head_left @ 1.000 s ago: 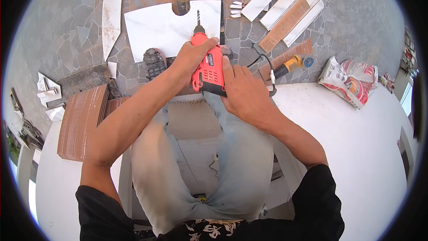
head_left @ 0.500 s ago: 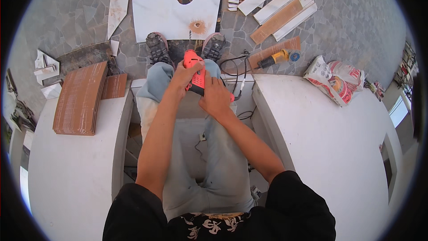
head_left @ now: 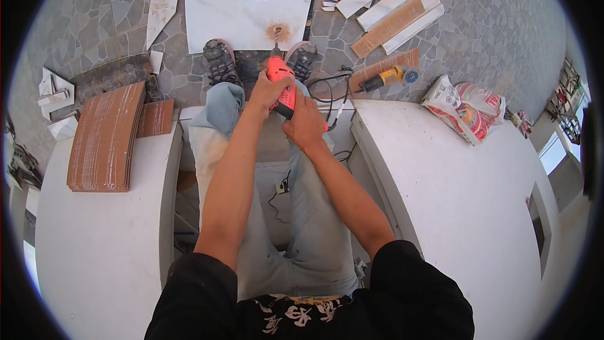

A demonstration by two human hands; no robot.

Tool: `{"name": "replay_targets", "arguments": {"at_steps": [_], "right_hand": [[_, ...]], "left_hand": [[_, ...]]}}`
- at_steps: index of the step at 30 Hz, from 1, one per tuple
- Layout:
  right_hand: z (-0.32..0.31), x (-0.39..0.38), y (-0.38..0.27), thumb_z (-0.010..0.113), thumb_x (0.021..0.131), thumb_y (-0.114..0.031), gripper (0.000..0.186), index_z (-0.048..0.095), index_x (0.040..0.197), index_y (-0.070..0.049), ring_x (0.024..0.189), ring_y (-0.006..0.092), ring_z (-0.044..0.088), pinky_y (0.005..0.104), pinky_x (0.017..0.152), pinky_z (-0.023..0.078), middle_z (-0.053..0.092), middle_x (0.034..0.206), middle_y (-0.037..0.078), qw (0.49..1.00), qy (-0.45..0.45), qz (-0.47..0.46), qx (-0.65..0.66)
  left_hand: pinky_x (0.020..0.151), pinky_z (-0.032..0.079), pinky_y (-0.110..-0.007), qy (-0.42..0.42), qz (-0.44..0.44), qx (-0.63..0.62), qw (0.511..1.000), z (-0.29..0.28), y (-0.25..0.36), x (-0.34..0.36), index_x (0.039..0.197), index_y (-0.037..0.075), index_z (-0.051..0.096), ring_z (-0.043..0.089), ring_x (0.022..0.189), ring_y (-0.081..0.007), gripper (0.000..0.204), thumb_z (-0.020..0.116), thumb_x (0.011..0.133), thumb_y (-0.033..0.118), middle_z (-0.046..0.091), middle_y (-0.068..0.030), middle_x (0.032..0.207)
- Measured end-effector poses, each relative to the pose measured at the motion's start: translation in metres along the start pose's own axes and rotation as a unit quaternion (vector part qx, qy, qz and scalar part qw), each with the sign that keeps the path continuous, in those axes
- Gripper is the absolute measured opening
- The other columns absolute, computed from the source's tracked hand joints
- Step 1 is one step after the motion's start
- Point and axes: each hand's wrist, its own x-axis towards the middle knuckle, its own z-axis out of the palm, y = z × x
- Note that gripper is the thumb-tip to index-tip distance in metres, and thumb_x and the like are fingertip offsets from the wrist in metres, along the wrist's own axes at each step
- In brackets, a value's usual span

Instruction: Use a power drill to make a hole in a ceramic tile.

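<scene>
A red corded power drill (head_left: 281,74) is held in both my hands, its bit pointing away from me. My left hand (head_left: 268,90) wraps round the drill's body, while my right hand (head_left: 304,123) is closed round its handle. The long bit (head_left: 277,39) reaches over a white marbled tile (head_left: 220,17) with a notch in its far edge. Its tip is at the dusty hole in the tile; how deep it sits I cannot tell. Brown dust rings that spot. My shoes stand on either side at the tile's near edge.
Stacked brown-backed tiles (head_left: 107,138) lie on the white ledge at left. On the right ledge sits a torn white and red bag (head_left: 465,110). A yellow angle grinder (head_left: 390,77), a black cable (head_left: 324,82) and cut tile strips (head_left: 399,16) are on the stone-paved floor.
The drill has moved forward and slightly right, bringing its bit from short of the tile's hole to the hole. Both my hands have moved with it.
</scene>
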Motion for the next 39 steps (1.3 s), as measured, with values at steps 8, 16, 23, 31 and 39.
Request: {"name": "replay_targets", "arguments": {"at_steps": [8,16,23,31,39], "right_hand": [[-0.012,0.019,0.011,0.076,0.062,-0.012,0.083,0.044,0.138,-0.001,0.104,0.0374,0.061,0.0469,0.086,0.054,0.063,0.108,0.017,1.000,0.011,-0.004,-0.019],[-0.081,0.058,0.003,0.077,0.064,-0.013,0.059,0.053,0.115,0.002,0.099,0.0362,0.067,0.0465,0.077,0.058,0.066,0.102,0.023,0.982,-0.078,-0.091,-0.149],[-0.121,0.094,-0.015,0.077,0.067,-0.018,0.050,0.056,0.107,0.003,0.082,0.0340,0.072,0.0435,0.070,0.059,0.071,0.089,0.018,0.930,-0.153,-0.195,-0.271],[-0.113,0.094,-0.009,0.077,0.069,-0.022,0.053,0.055,0.110,0.002,0.084,0.0334,0.073,0.0433,0.072,0.059,0.072,0.091,0.019,0.931,-0.170,-0.171,-0.273],[-0.120,0.102,-0.010,0.075,0.068,-0.028,0.056,0.056,0.114,-0.001,0.083,0.0373,0.071,0.0473,0.073,0.058,0.071,0.089,0.019,0.928,-0.176,-0.162,-0.285]], "left_hand": [[0.065,0.054,-0.029,-0.041,-0.023,-0.107,0.993,0.009,0.005,0.013,0.115,-0.002,0.060,0.065,0.067,-0.0144,0.049,0.081,0.077,0.021,0.067,-0.0061,0.087],[0.072,0.058,-0.033,-0.076,-0.100,-0.249,0.960,0.023,0.021,0.012,0.116,0.003,0.061,0.070,0.083,-0.0172,0.048,0.083,0.078,0.023,0.070,-0.0077,0.099],[0.071,0.058,-0.036,-0.081,-0.092,-0.335,0.934,0.033,0.034,0.012,0.118,0.006,0.061,0.070,0.083,-0.0185,0.051,0.082,0.076,0.025,0.070,-0.0055,0.100],[0.072,0.059,-0.036,-0.085,-0.103,-0.324,0.937,0.031,0.024,0.022,0.119,0.006,0.060,0.070,0.083,-0.0190,0.048,0.080,0.079,0.024,0.070,-0.0075,0.102],[0.077,0.060,-0.039,-0.082,-0.116,-0.299,0.944,0.033,0.035,0.020,0.120,0.007,0.059,0.071,0.088,-0.0202,0.048,0.079,0.080,0.024,0.070,-0.0081,0.105]]}}
